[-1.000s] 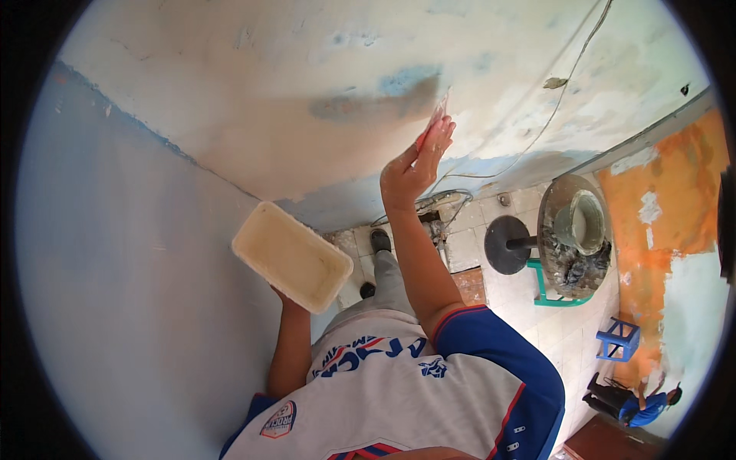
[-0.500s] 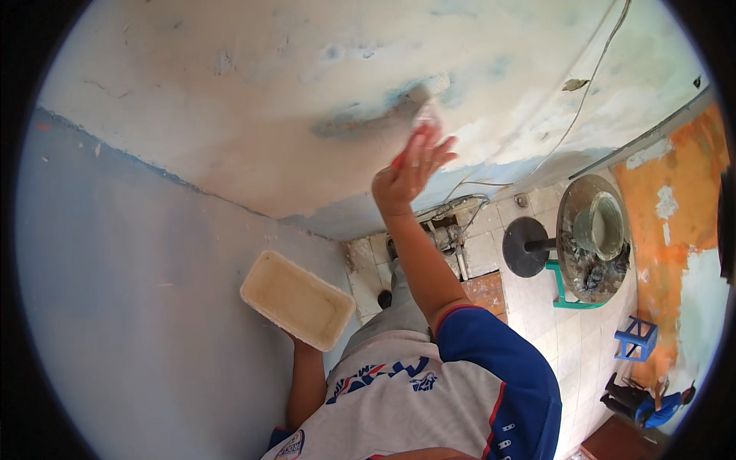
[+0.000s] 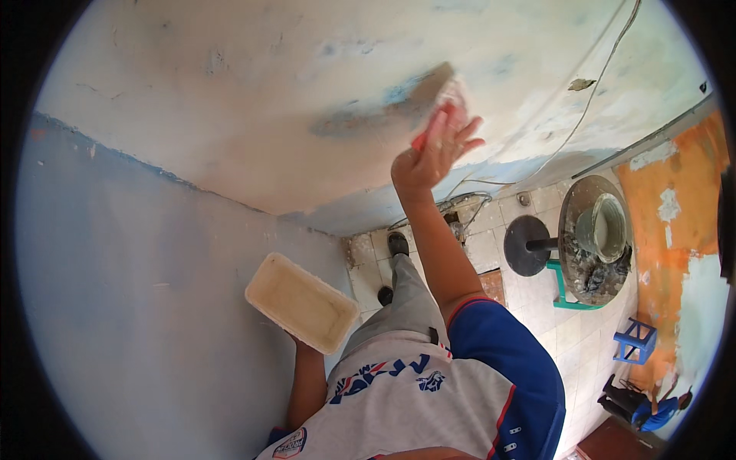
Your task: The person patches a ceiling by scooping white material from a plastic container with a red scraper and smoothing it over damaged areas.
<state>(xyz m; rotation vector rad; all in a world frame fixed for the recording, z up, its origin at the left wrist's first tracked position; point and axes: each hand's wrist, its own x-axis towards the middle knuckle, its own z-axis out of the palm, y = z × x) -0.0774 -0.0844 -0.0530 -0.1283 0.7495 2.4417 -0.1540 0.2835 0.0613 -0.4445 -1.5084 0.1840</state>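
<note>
Blue-grey wall [image 3: 138, 291] occupies the left side, meeting a pale plastered wall [image 3: 245, 130] along a ragged slanting edge. Just right of the blue-grey area, an oblong cream tray [image 3: 310, 282] is carried in front of the body, open side up, long axis running from upper left to lower right. Left hand [image 3: 293, 338] supports it from beneath; it is mostly hidden, so the set of its fingers cannot be told. Further right, a blue-stained patch [image 3: 345, 121] marks the plaster.

Right hand [image 3: 433, 157] is raised at the patch's right end, holding a red-handled tool [image 3: 454, 93] with a pale, blurred blade; its outer fingers are spread. Governing relation, as judged: the tool's long axis points up and slightly right along the wall, and the right hand is much the nearer to the patch. Tray lies below and left of that hand, well apart. Whether blade touches plaster cannot be confirmed.

Compared with half a second ago, right hand and tool sit further right and slightly higher; tray is nearly unchanged.

Far right: round table [image 3: 586, 192] bearing a grey bucket [image 3: 602, 228], blue stool [image 3: 635, 342], and a co-worker [image 3: 653, 414] facing an orange-and-pale wall [image 3: 652, 215].
</note>
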